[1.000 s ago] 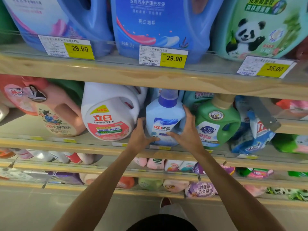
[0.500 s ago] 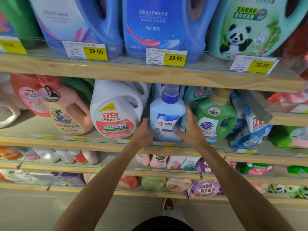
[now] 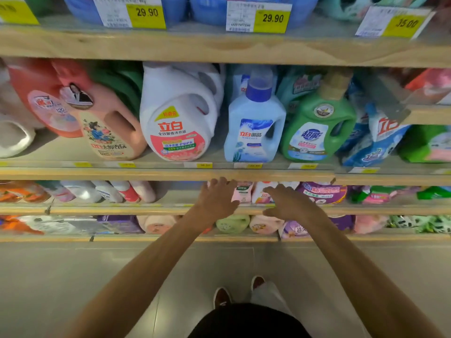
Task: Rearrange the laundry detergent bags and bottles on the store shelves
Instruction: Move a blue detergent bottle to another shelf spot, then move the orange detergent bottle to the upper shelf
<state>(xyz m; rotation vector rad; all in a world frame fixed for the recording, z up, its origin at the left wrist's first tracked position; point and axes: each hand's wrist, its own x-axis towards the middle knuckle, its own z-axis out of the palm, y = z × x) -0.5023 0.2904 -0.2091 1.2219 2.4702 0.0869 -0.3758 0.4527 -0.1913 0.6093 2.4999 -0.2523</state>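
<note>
Pale blue bottle (image 3: 253, 128), purple cap; green bottle (image 3: 317, 128)

pale blue plastic bottle (image 3: 253, 128): smooth, slightly glossy
light wooden shelf edge (image 3: 170, 47): matt, grained
yellow-and-white paper price tag (image 3: 259, 17): flat, matt
grey floor (image 3: 73, 276): smooth, dull

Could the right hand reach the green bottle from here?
Probably yes: the right hand is open and empty just below, and the green bottle stands at the front of its shelf, unobstructed.

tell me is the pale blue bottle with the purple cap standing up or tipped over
Upright: the pale blue bottle stands on its base on the shelf, cap on top.
</note>
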